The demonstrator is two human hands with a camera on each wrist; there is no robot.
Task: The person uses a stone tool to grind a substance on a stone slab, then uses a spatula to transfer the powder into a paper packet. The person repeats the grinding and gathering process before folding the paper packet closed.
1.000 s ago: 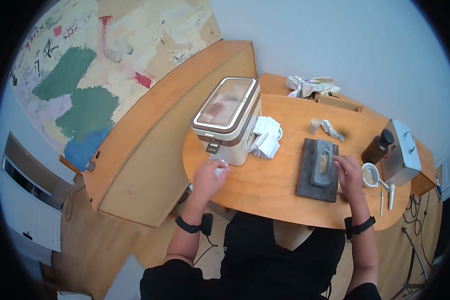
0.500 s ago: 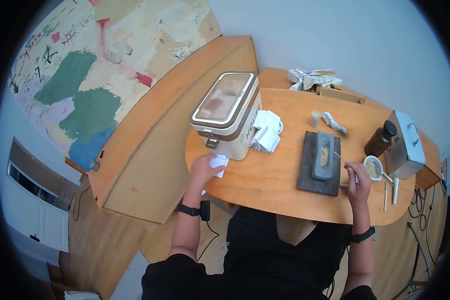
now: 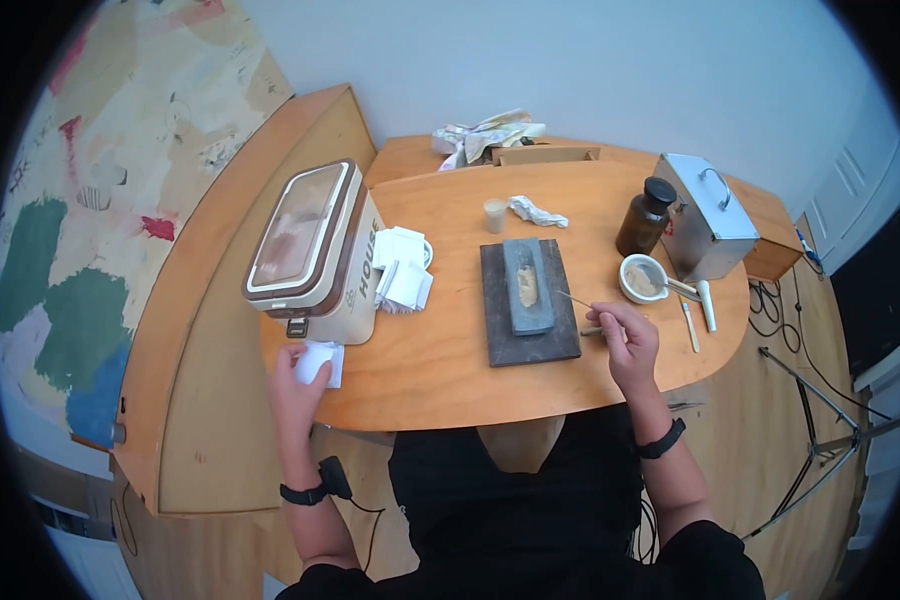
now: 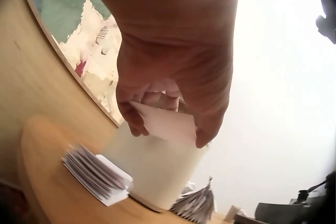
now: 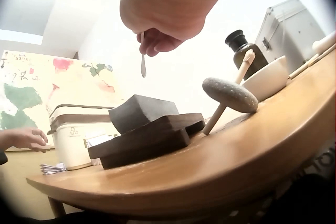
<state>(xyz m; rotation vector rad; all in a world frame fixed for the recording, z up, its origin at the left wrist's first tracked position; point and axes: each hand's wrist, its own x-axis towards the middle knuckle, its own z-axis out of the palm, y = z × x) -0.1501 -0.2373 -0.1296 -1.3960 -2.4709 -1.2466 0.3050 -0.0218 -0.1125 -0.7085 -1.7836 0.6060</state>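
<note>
My left hand (image 3: pixel 295 385) pinches a sheet of white paper (image 4: pixel 168 124) between thumb and fingers, above a stack of folded white papers (image 4: pixel 97 174) at the table's left end. Between thumb and fingers of my right hand (image 3: pixel 630 345) is a thin spatula (image 5: pixel 143 66), its flat end pointing down in the right wrist view. Left of that hand, a grey stone block (image 3: pixel 532 322) with beige powder (image 3: pixel 526 287) in its hollow lies on a dark board (image 3: pixel 505 347). A stone wheel (image 5: pixel 231 95) on a wooden stick rests beside the board.
A cream box (image 3: pixel 340 310) with a clear lid stands at the left, more white papers (image 3: pixel 405 280) beside it. Behind the board are a small cup (image 3: pixel 495 215) and crumpled cloth (image 3: pixel 537 212). At right sit a brown bottle (image 3: pixel 642 225), white mortar (image 3: pixel 642 280) and metal case (image 3: pixel 710 235).
The head view has swung right. My left hand has lifted a sheet from the paper stack. My right hand has drawn back from the stone block's side, still holding the spatula.
</note>
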